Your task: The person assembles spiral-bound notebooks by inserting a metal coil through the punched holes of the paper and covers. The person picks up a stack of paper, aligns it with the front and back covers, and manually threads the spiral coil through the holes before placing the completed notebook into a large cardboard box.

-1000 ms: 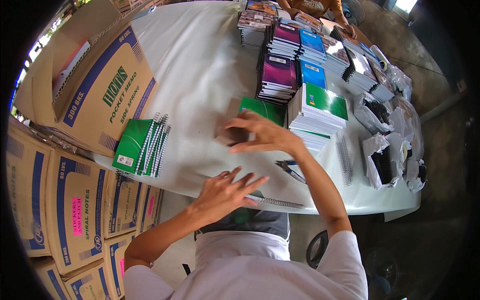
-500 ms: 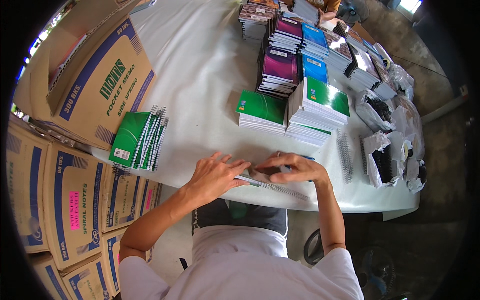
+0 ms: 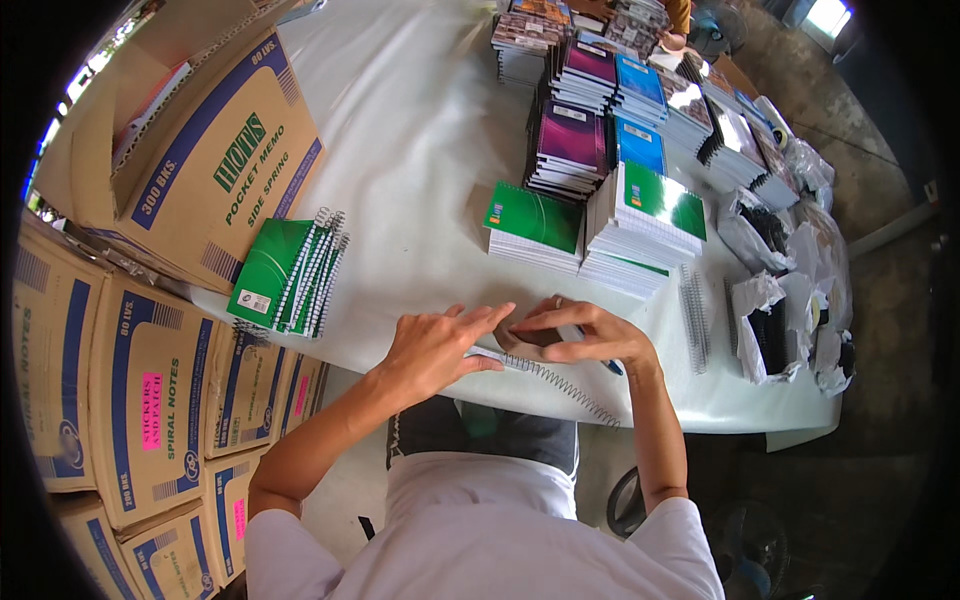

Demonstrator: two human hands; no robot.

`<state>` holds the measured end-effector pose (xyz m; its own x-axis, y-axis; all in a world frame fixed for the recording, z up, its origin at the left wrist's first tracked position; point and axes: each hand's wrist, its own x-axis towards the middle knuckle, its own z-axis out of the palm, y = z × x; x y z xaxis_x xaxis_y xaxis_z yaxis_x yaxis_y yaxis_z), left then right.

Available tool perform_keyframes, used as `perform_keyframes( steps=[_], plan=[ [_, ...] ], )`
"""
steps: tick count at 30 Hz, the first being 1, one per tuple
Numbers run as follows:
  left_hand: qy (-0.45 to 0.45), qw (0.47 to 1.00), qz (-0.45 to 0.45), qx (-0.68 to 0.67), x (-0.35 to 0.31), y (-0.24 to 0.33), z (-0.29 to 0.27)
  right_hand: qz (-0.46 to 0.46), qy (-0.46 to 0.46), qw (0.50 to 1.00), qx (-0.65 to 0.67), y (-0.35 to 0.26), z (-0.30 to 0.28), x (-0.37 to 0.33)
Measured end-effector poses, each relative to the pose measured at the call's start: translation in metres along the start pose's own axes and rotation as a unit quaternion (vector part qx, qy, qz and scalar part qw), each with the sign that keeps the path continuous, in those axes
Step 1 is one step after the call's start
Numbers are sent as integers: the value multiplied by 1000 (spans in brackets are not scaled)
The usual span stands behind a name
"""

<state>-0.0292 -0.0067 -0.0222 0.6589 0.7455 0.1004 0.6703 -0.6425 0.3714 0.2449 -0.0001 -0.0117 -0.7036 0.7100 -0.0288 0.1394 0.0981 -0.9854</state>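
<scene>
My left hand point(image 3: 440, 345) is closed on the left part of a small notebook point(image 3: 489, 354) at the table's near edge, thumb underneath and fingers stretched along the top. From the notebook a metal spiral coil point(image 3: 572, 391) runs right, its free end hanging over the table edge. My right hand point(image 3: 590, 328) is curled over the notebook's right side, thumb and fingers bent toward a brownish cover point(image 3: 522, 330). A slim blue-handled tool point(image 3: 614, 367) shows under the right palm; most of it is hidden.
Coil-bound green notebooks point(image 3: 275, 270) lie at left by a large cardboard box point(image 3: 215, 160). Ahead right are green-covered pads point(image 3: 535, 215) and purple notebooks point(image 3: 572, 135). Loose coils point(image 3: 694, 315) and plastic bags of coils point(image 3: 762, 325) are at right. Another person's hand point(image 3: 672, 40) is far off.
The coil's free end has swung toward me and dropped over the table edge. My right hand has shifted slightly left. The view has tilted a little.
</scene>
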Motion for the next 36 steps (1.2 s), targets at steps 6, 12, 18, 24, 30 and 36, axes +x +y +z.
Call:
perform_keyframes(
  steps=[6, 12, 18, 24, 30, 36],
  plan=[
    [27, 998, -26, -47, 0, -5, -3, 98, -3, 987, -130, 0, 1, 16],
    [18, 970, -104, -218, 0, -10, -8, 46, -18, 998, -31, 0, 1, 25],
    [89, 921, -122, -358, -7, -24, 14, 4, -42, 999, 13, -2, 1, 33],
    [123, 895, -120, -412, -11, -28, 25, 73, -18, 996, -36, -7, 6, 45],
    [165, 860, -102, -472, -11, -37, 41, 38, -37, 999, -5, -18, 10, 51],
    [179, 841, -120, -496, -10, -37, 44, 23, -18, 999, -16, -10, 9, 57]
  ],
)
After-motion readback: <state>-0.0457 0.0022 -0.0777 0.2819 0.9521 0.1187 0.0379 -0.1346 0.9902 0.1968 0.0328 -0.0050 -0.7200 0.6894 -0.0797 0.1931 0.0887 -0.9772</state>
